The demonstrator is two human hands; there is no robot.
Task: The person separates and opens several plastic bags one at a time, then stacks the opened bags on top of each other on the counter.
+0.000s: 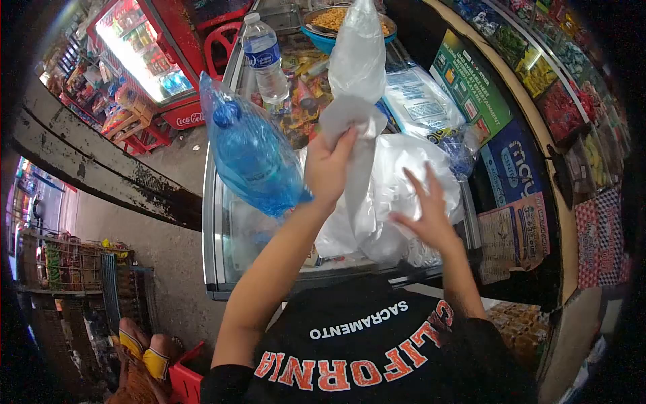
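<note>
My left hand (328,170) is raised and gripped around the neck of a clear plastic bag (356,64), which stands up puffed above my fist. My right hand (428,217) hovers with fingers spread over a pile of white plastic bags (393,178) on the glass-topped freezer (214,222). Just left of my left hand, a large blue water bottle wrapped in a clear bag (249,158) leans on the freezer top. I cannot tell whether my left wrist touches it.
A small water bottle (264,57) stands at the far end of the freezer by a bowl of snacks (330,20). A red Coca-Cola cooler (151,60) is at upper left. Snack racks (572,87) line the right. A person's sandalled feet (145,350) show at lower left.
</note>
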